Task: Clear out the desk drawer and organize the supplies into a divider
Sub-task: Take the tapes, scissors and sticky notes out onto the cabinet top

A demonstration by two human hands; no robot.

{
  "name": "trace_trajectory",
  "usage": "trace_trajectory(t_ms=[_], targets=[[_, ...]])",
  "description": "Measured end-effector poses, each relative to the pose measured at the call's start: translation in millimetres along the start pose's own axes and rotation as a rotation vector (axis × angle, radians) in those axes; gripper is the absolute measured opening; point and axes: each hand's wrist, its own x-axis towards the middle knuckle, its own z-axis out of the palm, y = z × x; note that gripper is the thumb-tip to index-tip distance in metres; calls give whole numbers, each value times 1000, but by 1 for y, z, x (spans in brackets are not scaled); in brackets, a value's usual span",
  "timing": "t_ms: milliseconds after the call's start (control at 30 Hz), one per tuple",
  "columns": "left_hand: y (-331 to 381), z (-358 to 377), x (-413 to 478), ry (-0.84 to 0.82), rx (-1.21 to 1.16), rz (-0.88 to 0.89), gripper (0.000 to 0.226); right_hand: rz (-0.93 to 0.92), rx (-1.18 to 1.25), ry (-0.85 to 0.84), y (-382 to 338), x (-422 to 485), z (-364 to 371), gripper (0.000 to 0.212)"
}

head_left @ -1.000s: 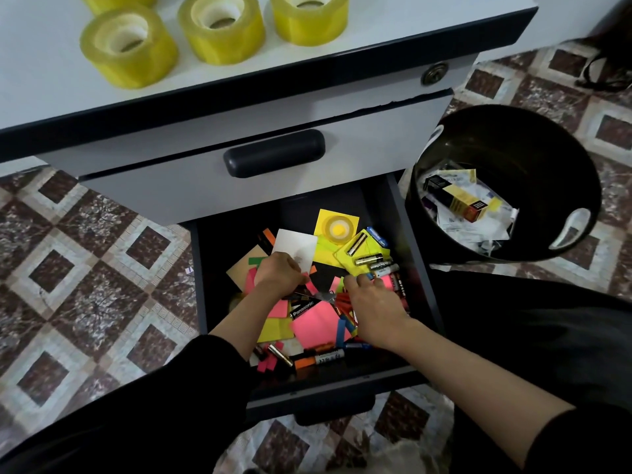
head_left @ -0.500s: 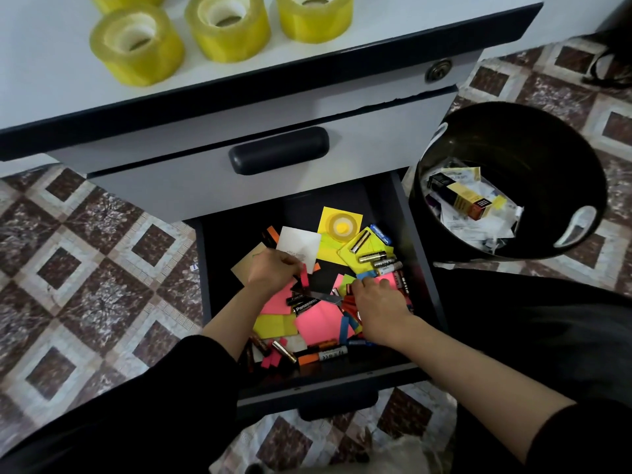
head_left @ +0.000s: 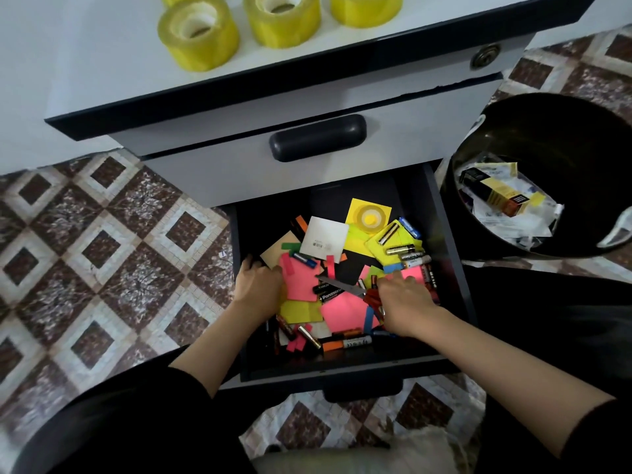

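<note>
Since half a second ago the left hand [head_left: 259, 289] has slid from the white card [head_left: 324, 241] to the drawer's [head_left: 342, 369] left wall, fingers curled over the pink notes' [head_left: 301, 285] edge, grip unclear; right hand [head_left: 405, 299] flat and spread on the litter. Supplies all lie loose in the drawer; no divider in view. Risks: scissors [head_left: 345, 288] just left of the right hand could nick fingers; batteries [head_left: 400, 249] beyond it may roll off shifting notes; bin [head_left: 485, 138] further right invites mis-sorting.
</note>
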Motion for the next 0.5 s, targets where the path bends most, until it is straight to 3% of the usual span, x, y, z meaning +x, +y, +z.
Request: trace_trajectory(t_ms=[267,500], targets=[[0,14,-6,96,51,7,39,6,21,-15,2,4,3,59],[-4,-6,-33,262,-455,-53,64,15,113,5,3,-6,2,54]])
